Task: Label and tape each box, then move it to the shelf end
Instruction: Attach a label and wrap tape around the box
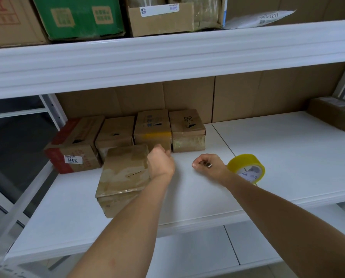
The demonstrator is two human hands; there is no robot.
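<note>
Head view, white shelf board.

Item: taped cardboard box, squat and rectangular, wrapped in glossy wrinkled film; it sits near the board's front edge toward the left end, just in front of a row of four cartons ranged along the back, probably those already moved.

Item: roll of yellow tape, a smooth ring lying on the board right of centre, kept within reach for sealing.

Left hand: fingers curled, resting against the box's right side, apparently steadying or nudging it; whether they pinch anything cannot be told.

Right hand: fingers curled, seemingly pinching a small dark object, identity unclear, just beside the roll.

Backing: plain corrugated cardboard sheets.
</note>
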